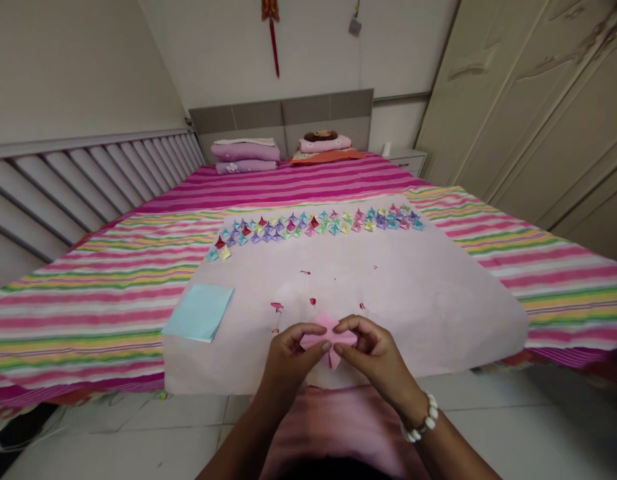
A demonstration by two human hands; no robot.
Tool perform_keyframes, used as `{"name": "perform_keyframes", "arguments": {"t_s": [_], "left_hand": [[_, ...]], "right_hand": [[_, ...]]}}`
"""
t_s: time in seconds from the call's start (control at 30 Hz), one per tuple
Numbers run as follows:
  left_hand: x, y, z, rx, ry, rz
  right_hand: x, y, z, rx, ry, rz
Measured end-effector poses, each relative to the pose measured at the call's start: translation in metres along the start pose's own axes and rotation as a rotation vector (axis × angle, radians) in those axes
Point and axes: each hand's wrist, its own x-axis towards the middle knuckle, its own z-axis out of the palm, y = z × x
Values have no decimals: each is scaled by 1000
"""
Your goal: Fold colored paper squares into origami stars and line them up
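Note:
A pink origami piece (329,323) with pointed flaps is held between my two hands, just above the near part of a large pale sheet. My left hand (294,352) pinches its left side with thumb and forefinger. On the other side, my right hand (372,347) pinches it the same way, and a white beaded bracelet (421,421) circles that wrist. The two thumbs almost meet at the paper's middle. Part of the piece is hidden behind my fingers.
The pale sheet (438,300) covers a striped bed (108,267). Several small folded paper pieces (292,227) form rows along its far side. Light blue square paper (199,312) lies at the left. Red marks or scraps (277,307) dot the middle. Folded bedding (246,157) sits by the headboard.

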Motion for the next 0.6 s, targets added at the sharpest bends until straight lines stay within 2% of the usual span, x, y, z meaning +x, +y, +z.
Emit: {"name": "perform_keyframes", "arguments": {"t_s": [0.2,0.33,0.4,0.6], "left_hand": [[2,1,0,20,-36,71],[0,1,1,69,-30,81],[-1,0,2,74,-34,84],[4,2,-1,-84,-57,19]], "right_hand": [[2,-4,3,41,41,-40],[4,-2,5,178,-10,26],[5,-1,4,175,-4,36],[7,-2,0,140,52,52]]}}
